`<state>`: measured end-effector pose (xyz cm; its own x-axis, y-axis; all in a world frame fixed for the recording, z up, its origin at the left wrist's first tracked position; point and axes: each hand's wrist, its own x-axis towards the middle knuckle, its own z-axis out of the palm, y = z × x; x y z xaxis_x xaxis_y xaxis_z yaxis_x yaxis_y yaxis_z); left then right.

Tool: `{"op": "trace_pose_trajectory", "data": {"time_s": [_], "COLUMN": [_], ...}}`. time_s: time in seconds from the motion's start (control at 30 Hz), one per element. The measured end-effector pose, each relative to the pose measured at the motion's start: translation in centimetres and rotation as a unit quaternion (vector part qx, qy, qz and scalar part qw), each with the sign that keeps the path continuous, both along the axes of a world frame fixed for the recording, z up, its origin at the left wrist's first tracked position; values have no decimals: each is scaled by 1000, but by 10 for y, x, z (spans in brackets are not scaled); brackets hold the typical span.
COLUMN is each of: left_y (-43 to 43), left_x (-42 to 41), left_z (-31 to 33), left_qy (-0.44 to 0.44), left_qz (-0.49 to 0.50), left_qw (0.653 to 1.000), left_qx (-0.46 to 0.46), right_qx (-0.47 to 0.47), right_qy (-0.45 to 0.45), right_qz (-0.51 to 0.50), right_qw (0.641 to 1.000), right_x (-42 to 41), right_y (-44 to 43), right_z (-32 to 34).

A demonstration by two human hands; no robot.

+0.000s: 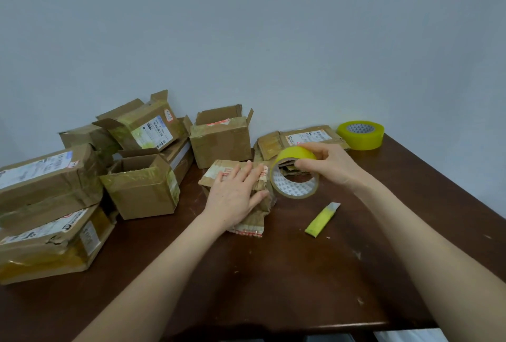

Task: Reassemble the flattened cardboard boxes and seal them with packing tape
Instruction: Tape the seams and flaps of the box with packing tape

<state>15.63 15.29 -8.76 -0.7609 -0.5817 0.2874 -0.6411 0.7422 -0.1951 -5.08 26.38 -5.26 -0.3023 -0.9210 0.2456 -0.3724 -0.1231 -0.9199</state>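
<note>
The left hand (232, 196) covers much of the crumpled box (247, 224); the tape roll (290, 187) hides its right end. Print on the edge-cropped long box (46, 177) is unreadable.

no legible text on box labels (154, 133)

Dark brown table (301, 273) (scuffed, pale flecks) against a plain grey-blue wall (246, 26), soft even light.

My left hand (235, 196) presses flat on the crumpled box (241, 193). My right hand (330, 165) grips the tape roll (295, 172) beside it.
</note>
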Motion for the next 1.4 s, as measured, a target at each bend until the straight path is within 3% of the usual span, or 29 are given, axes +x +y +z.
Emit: {"op": "trace_pose_trajectory", "data": {"time_s": [0.43,0.7,1.13,1.3,1.4], "left_y": [6,7,0,28,58], "left_x": [-1,-12,-12,-16,-28], "left_z": [-2,-1,-2,5,-1], "left_qy": [14,20,78,210,197], "left_qz": [0,-11,-22,-139,-196], "left_qw": [1000,1000,997,961,955], "left_qx": [-2,-15,6,-111,-101], "right_qx": [40,44,84,54,49], "right_qy": [152,194,129,118,121], "right_qz": [-39,-99,-88,-103,-99], "right_qw": [987,975,984,986,986], "right_x": [-4,-2,-7,-3,-1], "right_y": [16,15,10,5,1], "right_z": [4,-6,-9,-3,1]}}
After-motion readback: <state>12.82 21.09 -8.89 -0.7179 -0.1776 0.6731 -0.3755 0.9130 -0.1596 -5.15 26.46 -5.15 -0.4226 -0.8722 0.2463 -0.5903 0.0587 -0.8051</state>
